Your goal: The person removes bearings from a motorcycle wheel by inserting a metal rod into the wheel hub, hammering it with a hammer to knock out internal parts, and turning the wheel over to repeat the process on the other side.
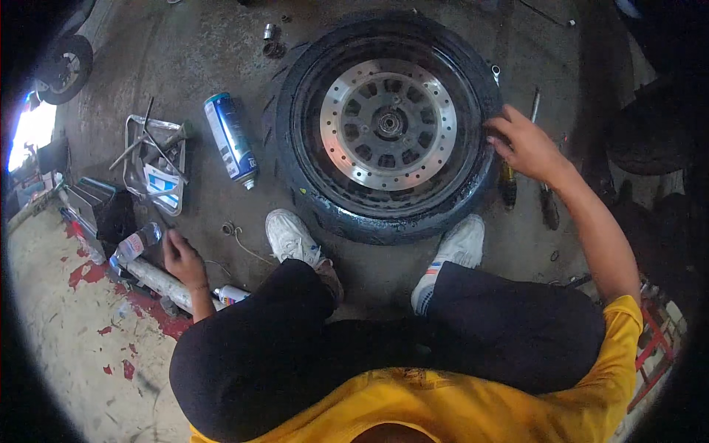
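A motorcycle wheel with a black tyre (384, 229) lies flat on the floor between my feet, its drilled brake disc (341, 140) facing up. My right hand (528, 148) is at the tyre's right edge, bent fingertips touching the rubber and fingers apart. Low on the left, beside my knee, my left hand (185, 264) is closed around a dark slim tool (164, 219), mostly covered by the fingers. That tool points up toward a metal tray (131, 177) holding rods and small parts.
A blue spray can (230, 140) lies left of the wheel. Screwdriver (509, 184) and wrench (495, 71) lie to its right. A metal socket (269, 31) stands far left of the tyre. A plastic bottle (139, 242) and a white pipe (159, 280) lie near my left hand.
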The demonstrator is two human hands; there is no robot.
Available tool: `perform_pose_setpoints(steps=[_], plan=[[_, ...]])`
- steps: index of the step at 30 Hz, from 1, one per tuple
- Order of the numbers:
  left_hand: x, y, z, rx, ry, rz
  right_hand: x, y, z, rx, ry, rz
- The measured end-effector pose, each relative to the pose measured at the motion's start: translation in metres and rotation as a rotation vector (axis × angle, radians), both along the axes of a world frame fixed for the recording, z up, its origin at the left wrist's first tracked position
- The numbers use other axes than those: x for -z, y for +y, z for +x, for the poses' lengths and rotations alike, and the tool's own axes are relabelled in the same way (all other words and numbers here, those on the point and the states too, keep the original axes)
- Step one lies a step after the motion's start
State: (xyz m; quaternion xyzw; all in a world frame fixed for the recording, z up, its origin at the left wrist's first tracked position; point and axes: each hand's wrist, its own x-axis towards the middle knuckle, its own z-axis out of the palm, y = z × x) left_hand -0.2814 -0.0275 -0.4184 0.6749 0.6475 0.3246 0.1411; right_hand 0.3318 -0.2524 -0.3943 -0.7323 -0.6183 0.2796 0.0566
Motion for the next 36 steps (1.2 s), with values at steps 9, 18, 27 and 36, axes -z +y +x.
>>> perform_pose_setpoints(steps=[9,18,27,36], plan=[[-0.035,-0.044,0.126,0.907,0.154,-0.123,0.006,-0.003,0.001,0.037,0.018,0.025],[-0.022,-0.033,0.169,1.078,0.092,-0.138,-0.011,0.012,0.001,0.083,0.04,0.082],[-0.033,-0.018,0.175,1.016,0.142,-0.183,-0.013,0.034,0.001,0.036,0.065,0.181],[-0.047,-0.001,0.196,1.137,0.306,-0.219,-0.03,0.062,-0.015,0.0,0.217,0.27]])
